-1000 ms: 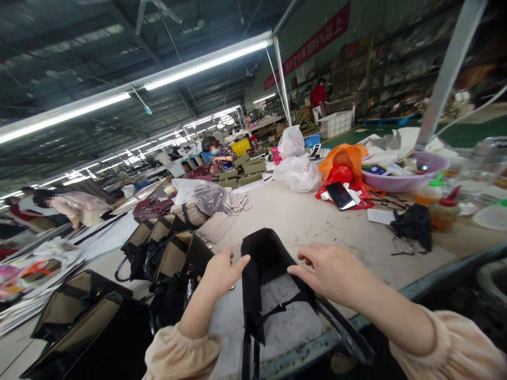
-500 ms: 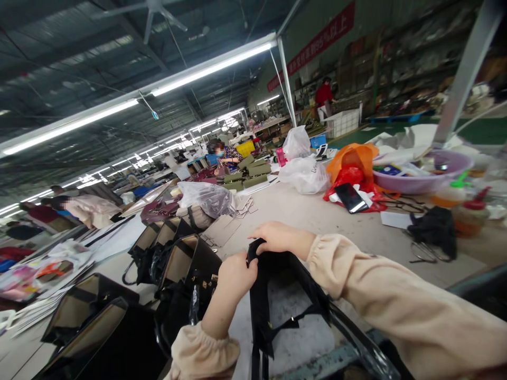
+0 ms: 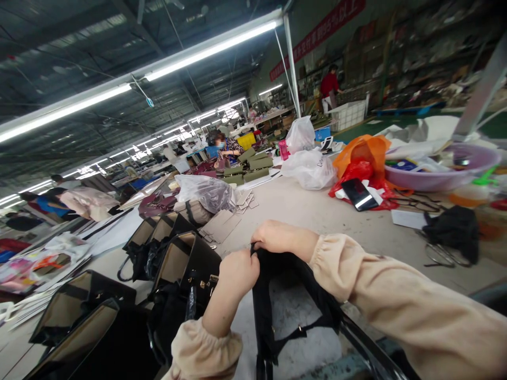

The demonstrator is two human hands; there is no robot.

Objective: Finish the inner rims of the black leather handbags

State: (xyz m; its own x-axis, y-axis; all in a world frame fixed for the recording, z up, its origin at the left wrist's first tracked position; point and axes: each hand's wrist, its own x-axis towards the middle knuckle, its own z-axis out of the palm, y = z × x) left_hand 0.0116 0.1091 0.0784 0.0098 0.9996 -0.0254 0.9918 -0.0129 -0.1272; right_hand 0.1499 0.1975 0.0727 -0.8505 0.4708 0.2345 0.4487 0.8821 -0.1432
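Observation:
My left hand [image 3: 238,272] and my right hand [image 3: 279,236] meet over the worktable, fingers closed on the far edge of a black bag [image 3: 263,316]. Its dark sides run down toward me, and a narrow black strap with a small metal fitting crosses between them. Pale grey shows inside the outline; whether this is lining or a surface beneath, I cannot tell. My fingertips hide the pinched edge. Left of my left hand stands a black handbag [image 3: 200,256] with a beige inside and gold-coloured hardware. More black handbags [image 3: 130,338] stand nearer at the lower left.
Beige pieces [image 3: 219,226] and a plastic-wrapped bundle [image 3: 206,192] lie beyond the bags. To the right are a phone [image 3: 358,194], red and orange bags, a purple basin [image 3: 431,182], scissors and black cloth [image 3: 453,232]. Co-workers are farther back.
My hands have drawn closer together on the bag's edge, and less of the black material shows between them. The view has shifted slightly.

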